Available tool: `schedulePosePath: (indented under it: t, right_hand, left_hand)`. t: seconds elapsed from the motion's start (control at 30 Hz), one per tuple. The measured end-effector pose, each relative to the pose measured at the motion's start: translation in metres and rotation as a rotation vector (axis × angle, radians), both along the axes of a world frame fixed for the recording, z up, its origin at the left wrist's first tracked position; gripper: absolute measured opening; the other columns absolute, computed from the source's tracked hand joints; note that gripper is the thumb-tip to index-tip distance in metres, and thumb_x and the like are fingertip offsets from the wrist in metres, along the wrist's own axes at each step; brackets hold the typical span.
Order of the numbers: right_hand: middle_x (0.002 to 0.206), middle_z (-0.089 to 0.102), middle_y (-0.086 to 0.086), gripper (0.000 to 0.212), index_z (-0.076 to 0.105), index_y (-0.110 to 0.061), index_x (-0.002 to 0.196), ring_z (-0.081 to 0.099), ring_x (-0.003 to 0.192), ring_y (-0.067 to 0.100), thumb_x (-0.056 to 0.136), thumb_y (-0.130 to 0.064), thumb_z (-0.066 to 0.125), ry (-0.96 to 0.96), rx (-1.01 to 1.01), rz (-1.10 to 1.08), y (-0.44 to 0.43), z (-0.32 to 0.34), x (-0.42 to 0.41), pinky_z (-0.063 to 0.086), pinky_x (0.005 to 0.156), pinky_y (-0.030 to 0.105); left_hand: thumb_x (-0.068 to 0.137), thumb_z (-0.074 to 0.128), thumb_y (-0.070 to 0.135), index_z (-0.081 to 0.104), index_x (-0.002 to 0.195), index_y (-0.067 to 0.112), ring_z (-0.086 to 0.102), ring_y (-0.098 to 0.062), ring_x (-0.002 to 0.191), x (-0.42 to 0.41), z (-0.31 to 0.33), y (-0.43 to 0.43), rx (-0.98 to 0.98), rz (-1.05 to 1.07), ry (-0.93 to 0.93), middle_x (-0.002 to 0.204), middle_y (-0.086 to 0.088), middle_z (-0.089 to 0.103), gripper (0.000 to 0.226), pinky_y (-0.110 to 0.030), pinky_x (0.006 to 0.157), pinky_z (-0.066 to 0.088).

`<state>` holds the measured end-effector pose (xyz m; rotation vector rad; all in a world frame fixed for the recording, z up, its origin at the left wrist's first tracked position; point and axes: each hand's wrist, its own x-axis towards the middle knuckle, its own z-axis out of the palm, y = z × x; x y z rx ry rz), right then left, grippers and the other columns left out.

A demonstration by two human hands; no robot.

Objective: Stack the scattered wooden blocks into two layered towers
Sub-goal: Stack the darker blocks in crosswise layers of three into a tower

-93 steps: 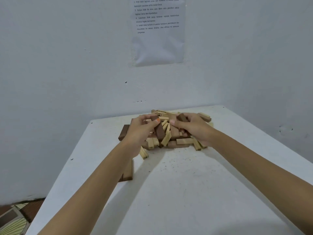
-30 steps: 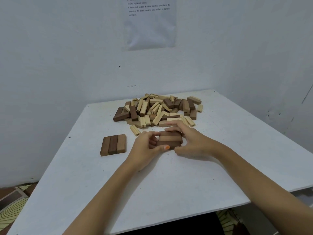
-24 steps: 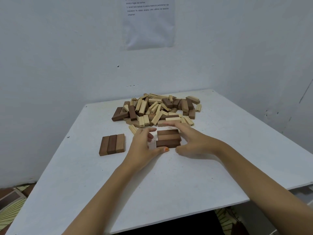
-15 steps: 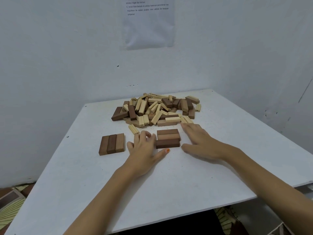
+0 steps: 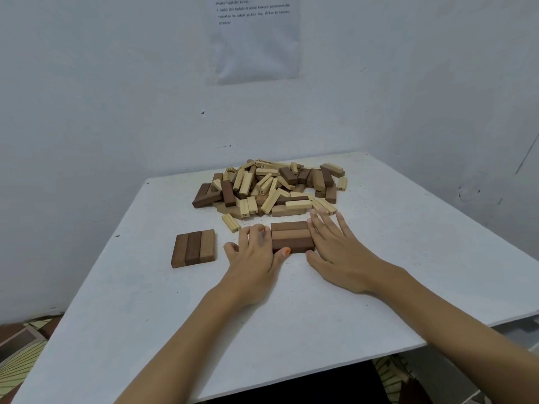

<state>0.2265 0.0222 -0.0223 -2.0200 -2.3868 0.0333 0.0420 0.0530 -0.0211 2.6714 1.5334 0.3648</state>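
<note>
Grips wide, empty: left grip (image 5: 256,255) and right grip (image 5: 338,249) square my second base layer (image 5: 291,237); next, crosswise blocks from the far pile (image 5: 271,188).

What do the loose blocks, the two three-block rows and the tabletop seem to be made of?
Pile of blocks: wood, matte, unvarnished-looking; pale ones show grain lines and printed numbers.
Left row and right row: darker brown wood, smooth, dull sheen; stained or naturally dark, unclear.
Tabletop: thin white board, matte, speckled; painted or laminated, cannot tell.
</note>
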Motion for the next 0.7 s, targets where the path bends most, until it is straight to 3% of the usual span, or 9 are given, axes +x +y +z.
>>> schedulePosePath:
  t: [0.57,0.7]
  right_hand:
    - [0.160,-0.021,0.007,0.064,-0.011,-0.004,0.152,-0.027,0.145,0.017,0.104,-0.037,0.015,0.053,-0.006,0.002,-0.0002,-0.0007,0.0009,-0.017,0.119,0.039]
    - [0.162,-0.013,0.000,0.067,-0.005,-0.011,0.155,-0.019,0.147,0.011,0.103,-0.034,0.031,0.282,-0.013,0.025,-0.0012,0.0045,0.0077,-0.014,0.116,0.027]
  left_hand:
    - [0.100,0.027,0.047,0.032,0.141,0.020,0.015,-0.016,0.130,0.0001,-0.0003,0.0007,0.005,-0.011,-0.095,0.142,0.002,0.027,0.049,-0.030,0.086,0.010]
    - [0.091,0.039,0.060,0.027,0.145,0.022,0.019,-0.016,0.133,-0.0050,0.0004,0.0067,-0.051,-0.017,-0.189,0.142,0.002,0.027,0.067,-0.031,0.091,0.012]
